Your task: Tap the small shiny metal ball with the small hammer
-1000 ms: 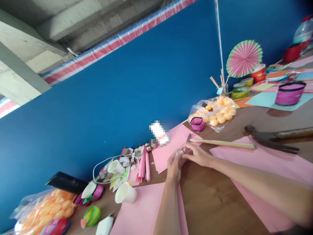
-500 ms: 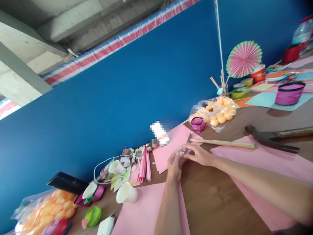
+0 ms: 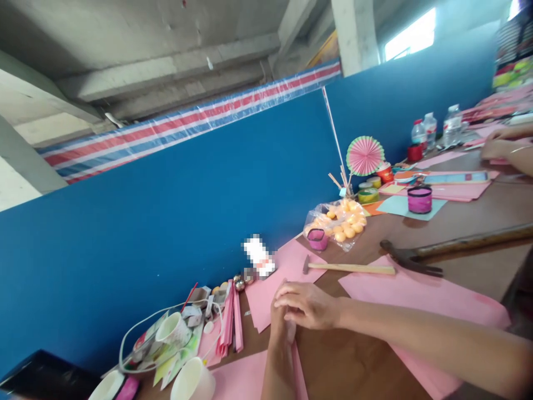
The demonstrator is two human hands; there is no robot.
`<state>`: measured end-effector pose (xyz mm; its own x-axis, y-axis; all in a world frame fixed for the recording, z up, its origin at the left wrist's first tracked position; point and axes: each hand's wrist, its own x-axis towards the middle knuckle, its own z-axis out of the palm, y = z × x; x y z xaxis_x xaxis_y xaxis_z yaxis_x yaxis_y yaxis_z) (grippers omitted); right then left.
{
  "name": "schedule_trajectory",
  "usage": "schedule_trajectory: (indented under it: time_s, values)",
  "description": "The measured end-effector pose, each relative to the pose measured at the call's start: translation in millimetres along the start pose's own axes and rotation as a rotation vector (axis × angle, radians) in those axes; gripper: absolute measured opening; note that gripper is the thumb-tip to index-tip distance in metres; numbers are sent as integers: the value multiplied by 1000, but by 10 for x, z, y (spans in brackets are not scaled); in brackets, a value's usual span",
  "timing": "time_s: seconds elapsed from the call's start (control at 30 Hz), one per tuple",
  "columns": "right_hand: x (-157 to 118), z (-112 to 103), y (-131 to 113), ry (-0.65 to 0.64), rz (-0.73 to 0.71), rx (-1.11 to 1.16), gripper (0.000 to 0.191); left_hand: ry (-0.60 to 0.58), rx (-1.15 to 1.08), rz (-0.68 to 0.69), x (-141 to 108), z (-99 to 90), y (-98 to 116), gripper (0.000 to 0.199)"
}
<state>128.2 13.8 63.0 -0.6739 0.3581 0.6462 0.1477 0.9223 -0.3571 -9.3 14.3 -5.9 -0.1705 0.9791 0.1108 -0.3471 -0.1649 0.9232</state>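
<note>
My left hand (image 3: 280,318) is raised over the table, and most of its fingers are hidden behind my other hand. Bent across it from the right, my right hand (image 3: 313,304) presses its curled fingers against the left palm. Whatever lies between the two hands is out of sight. Pink paper sheets (image 3: 266,308) lie beyond and beneath them. Just past my fingers a small hammer (image 3: 353,268) with a pale wooden handle rests on the paper. Several shiny metal balls (image 3: 239,284) sit by the wall, near folded pink paper strips (image 3: 228,322).
A large claw hammer (image 3: 420,256) lies at the right. Behind are a bag of orange balls (image 3: 345,225), a purple ring-shaped piece (image 3: 420,200) and a pink paper fan (image 3: 365,156). Paper cups (image 3: 194,380) and a white cable (image 3: 125,339) fill the left. Another person's hands (image 3: 506,147) show far right.
The view has tilted up and turned right. A shiny ball showed between my fingertips before; now my right hand has closed over my left and the ball is hidden.
</note>
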Motion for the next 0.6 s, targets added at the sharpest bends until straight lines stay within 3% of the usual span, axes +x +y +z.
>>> schedule_trajectory:
  time_s: [0.17,0.27,0.43,0.6]
  values:
    - [91,-152,-49,78,72,39,21,-74,-160,-57,-16,80,25,32]
    - [85,-222,-25,153,212,124,19,-80,-215,-61,-57,146,112,29]
    - [-66,-227,205,186,500,159,21,-39,-244,-92,-102,169,148,29]
    - [-248,-159,415,146,585,156,23,15,-269,-119,-85,157,105,31]
